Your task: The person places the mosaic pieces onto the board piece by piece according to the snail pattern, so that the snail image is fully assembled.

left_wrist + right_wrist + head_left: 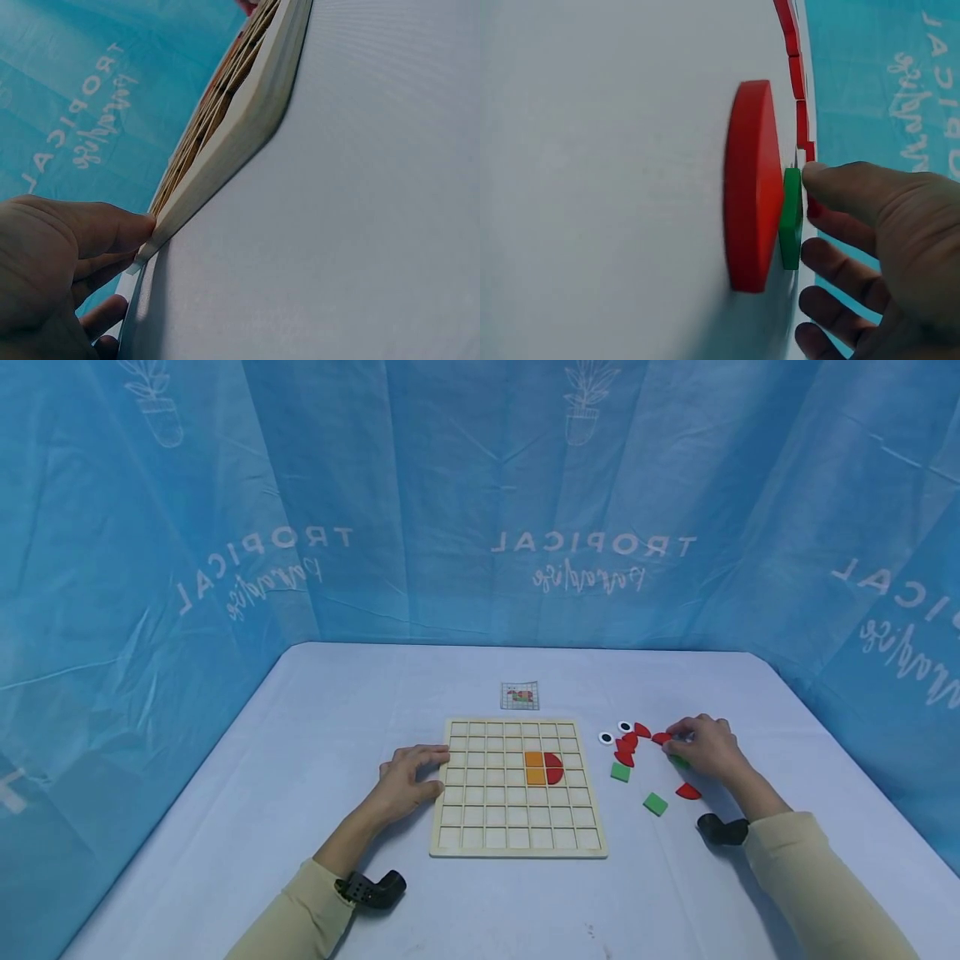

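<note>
The right hand pinches a red piece with its thumb and pointer finger; its other fingers are bent. Right under that hand is a green piece, partly hidden. Just left of the fingertips are more red pieces, like little slices. Past those, farther left, are two round eyes, white with black middles, and a green square is near the red slices. Below the right fingers, closer to the person, are a loose red slice and another green square.

The left hand has its thumb and fingers apart, touching the left edge of a flat wooden board with lots of little square spaces. Across the board from those fingers, two orange squares sit beside two red shapes that make a half circle.

Ahead of both hands, past the board, a small picture card lies on the white cloth. Farthest away hangs a blue curtain with white words.
</note>
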Demonstrator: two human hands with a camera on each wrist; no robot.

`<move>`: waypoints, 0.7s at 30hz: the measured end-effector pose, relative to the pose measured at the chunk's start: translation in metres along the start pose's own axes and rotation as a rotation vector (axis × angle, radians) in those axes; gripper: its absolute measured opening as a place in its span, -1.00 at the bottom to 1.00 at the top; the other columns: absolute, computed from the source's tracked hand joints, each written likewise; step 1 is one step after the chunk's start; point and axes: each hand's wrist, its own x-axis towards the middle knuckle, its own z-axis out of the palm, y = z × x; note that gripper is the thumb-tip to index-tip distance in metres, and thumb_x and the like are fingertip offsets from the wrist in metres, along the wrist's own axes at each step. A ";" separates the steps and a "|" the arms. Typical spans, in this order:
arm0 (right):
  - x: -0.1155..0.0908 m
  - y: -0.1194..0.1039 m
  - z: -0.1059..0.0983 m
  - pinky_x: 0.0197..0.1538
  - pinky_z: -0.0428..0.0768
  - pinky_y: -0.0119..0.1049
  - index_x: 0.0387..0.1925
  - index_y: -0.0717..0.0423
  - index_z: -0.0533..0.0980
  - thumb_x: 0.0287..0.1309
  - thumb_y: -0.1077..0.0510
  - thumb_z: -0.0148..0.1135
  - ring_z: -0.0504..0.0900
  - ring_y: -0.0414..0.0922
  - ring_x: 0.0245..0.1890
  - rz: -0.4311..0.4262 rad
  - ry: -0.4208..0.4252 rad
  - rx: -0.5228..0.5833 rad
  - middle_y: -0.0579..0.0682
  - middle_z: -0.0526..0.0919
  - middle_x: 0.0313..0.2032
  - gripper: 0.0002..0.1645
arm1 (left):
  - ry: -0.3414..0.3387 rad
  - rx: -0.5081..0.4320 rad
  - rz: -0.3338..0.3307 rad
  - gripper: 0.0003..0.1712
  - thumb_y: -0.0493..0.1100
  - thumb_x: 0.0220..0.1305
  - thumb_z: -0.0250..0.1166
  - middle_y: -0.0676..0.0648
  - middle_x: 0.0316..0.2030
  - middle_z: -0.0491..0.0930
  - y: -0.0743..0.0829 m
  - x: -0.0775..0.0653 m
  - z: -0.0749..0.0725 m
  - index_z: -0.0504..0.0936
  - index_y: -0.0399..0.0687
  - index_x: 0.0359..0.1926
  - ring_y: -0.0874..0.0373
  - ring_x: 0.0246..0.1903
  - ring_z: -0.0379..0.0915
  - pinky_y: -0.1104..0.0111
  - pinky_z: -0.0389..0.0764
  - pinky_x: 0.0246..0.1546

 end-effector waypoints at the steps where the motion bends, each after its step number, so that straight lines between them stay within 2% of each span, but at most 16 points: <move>1: -0.001 -0.001 -0.001 -0.16 0.52 0.00 0.07 0.23 0.47 -0.03 0.04 0.38 0.23 0.26 0.09 -0.002 0.002 0.002 0.31 0.39 0.04 -0.38 | -0.001 0.000 -0.001 -0.50 -0.27 0.11 0.28 0.01 0.28 0.39 0.000 0.000 0.000 0.54 -0.09 0.13 -0.02 0.36 0.02 -0.02 -0.11 0.21; 8: -0.012 -0.017 -0.002 -0.15 0.59 -0.05 0.05 0.18 0.50 0.00 0.08 0.36 0.28 0.22 0.09 -0.087 0.025 0.035 0.28 0.43 0.05 -0.45 | 0.005 -0.001 -0.006 -0.51 -0.28 0.10 0.28 0.01 0.28 0.39 0.001 0.000 0.000 0.54 -0.09 0.12 -0.01 0.35 0.02 -0.01 -0.11 0.21; 15: -0.021 -0.045 0.005 -0.10 0.53 -0.02 -0.01 0.17 0.56 -0.01 0.08 0.36 0.32 0.13 0.04 -0.191 0.066 0.041 0.22 0.51 -0.01 -0.52 | 0.025 0.006 -0.009 -0.50 -0.28 0.06 0.30 -0.01 0.26 0.42 0.004 -0.001 0.001 0.56 -0.11 0.10 -0.02 0.32 0.07 -0.03 -0.09 0.19; 21: -0.031 -0.076 0.013 -0.19 0.52 -0.18 -0.07 0.10 0.60 -0.07 0.07 0.41 0.36 0.04 -0.03 -0.258 0.072 0.055 0.12 0.57 -0.08 -0.55 | 0.024 0.008 -0.005 -0.50 -0.28 0.06 0.30 -0.01 0.26 0.42 0.004 -0.001 0.001 0.56 -0.11 0.11 -0.02 0.32 0.07 -0.03 -0.09 0.19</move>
